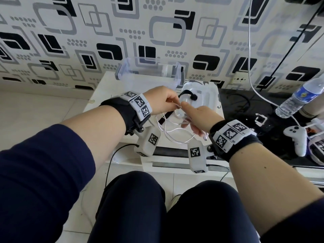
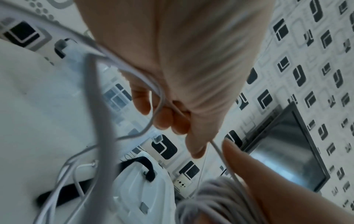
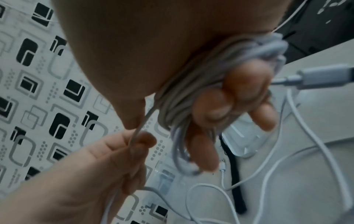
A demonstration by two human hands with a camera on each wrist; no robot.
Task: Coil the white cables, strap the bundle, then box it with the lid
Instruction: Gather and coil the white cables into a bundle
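Note:
Several turns of white cable (image 3: 184, 94) are wound round the fingers of my right hand (image 1: 196, 114). Its thumb points up beside the strand. My left hand (image 1: 176, 106) pinches a taut strand of the same cable (image 3: 138, 128) just left of that thumb. Loose cable loops (image 1: 175, 135) hang and lie on the white table (image 1: 105, 95) below both hands. A USB plug (image 3: 325, 75) dangles by the coil. One black strap (image 1: 190, 95) lies on the clear lid (image 1: 208, 95); another black strap (image 1: 167, 116) lies under the hands. The clear box (image 1: 149, 72) stands open behind.
A water bottle (image 1: 298, 97) and a white game controller (image 1: 296, 137) lie on the black glass surface (image 1: 245, 109) to the right. Another white cable (image 1: 250, 50) hangs down the patterned wall. My knees are below the table's front edge.

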